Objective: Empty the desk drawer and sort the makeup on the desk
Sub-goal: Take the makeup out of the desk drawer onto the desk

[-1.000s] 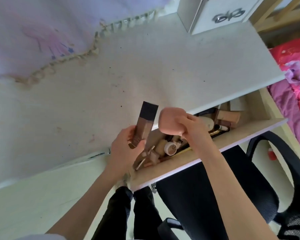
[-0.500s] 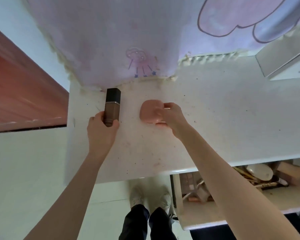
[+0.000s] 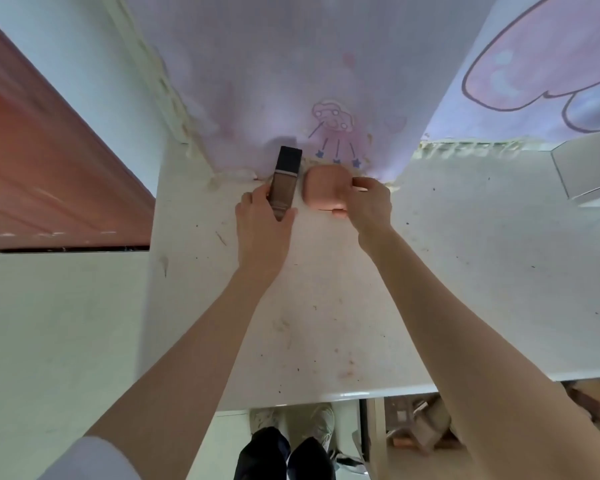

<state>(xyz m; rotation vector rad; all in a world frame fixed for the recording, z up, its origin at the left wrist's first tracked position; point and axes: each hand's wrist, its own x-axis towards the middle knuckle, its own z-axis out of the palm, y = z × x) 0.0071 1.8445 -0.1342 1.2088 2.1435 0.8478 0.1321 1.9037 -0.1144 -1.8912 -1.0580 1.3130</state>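
Note:
My left hand (image 3: 262, 225) grips a tall brown foundation bottle (image 3: 284, 183) with a black cap, standing at the far left corner of the white desk (image 3: 326, 306). Just to its right my right hand (image 3: 369, 206) holds a rounded pink compact (image 3: 324, 188) at the desk's back edge, thumb and fingers curled round its right side. The open drawer (image 3: 413, 431) shows at the bottom right under the desk edge, with more makeup items in it, partly hidden by my right arm.
A lilac cloth (image 3: 291, 81) with cartoon prints hangs behind the desk. A white box (image 3: 589, 171) stands at the back right. A reddish-brown door (image 3: 49, 185) is at the left. My feet (image 3: 291, 427) stand on the pale floor below.
Both hands carried the bottle and the compact from over the drawer to the desk's far left corner, and have moved further back towards the cloth.

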